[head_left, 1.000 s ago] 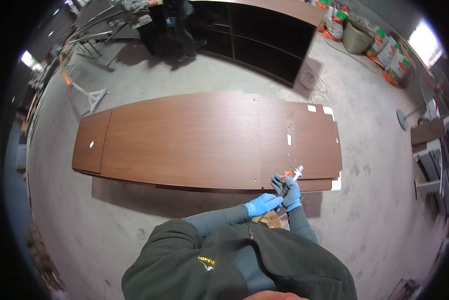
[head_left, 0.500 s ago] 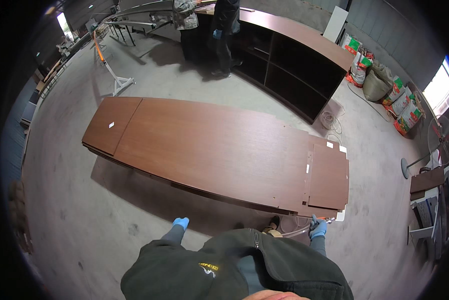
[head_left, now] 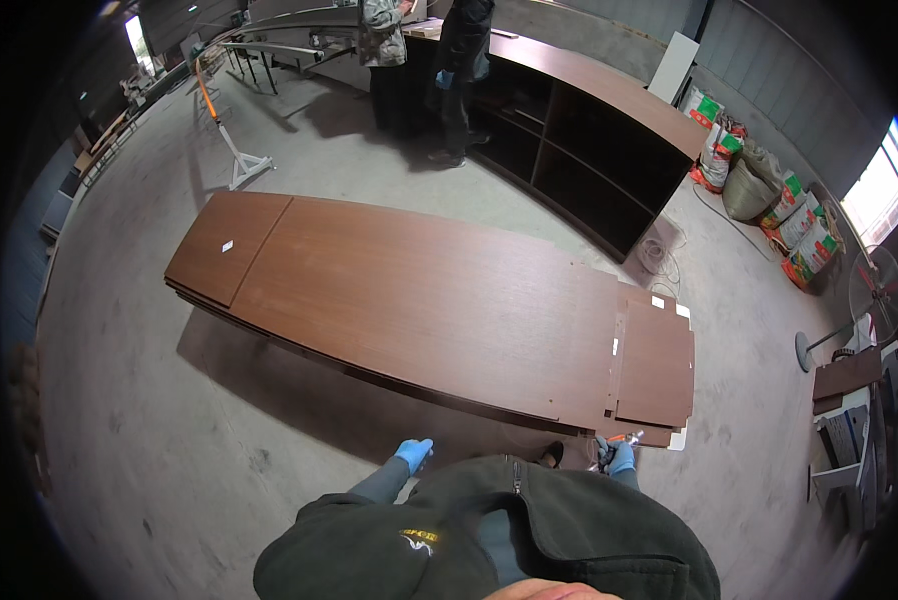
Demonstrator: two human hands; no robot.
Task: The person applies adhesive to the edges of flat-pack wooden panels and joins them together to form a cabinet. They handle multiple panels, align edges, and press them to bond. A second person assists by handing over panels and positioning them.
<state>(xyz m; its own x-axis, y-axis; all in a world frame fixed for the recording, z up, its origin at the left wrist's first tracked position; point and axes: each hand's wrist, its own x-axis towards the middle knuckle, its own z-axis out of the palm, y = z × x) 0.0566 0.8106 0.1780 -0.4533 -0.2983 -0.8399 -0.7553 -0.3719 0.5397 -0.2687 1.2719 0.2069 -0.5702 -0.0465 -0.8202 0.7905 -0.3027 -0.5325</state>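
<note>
My left hand, in a blue glove, hangs over the floor short of the panels; its fingers look curled in, and I see nothing in them. My right hand, gloved in blue too, is closed around a small orange and silver hand tool close to the near right corner of the stack. Its exact kind is too small to make out. Before me lies a long stack of brown wooden panels, with smaller brown boards on its right end and another panel at its left end.
A dark open-shelved cabinet with a brown top stands beyond the stack; two people are beside it. An orange and white stand is at the far left. Sacks, a fan and coiled hose lie rightward.
My left hand has moved right and slightly down in the picture. My right hand has shifted left with the tool still in it. The whole view has shifted slightly.
</note>
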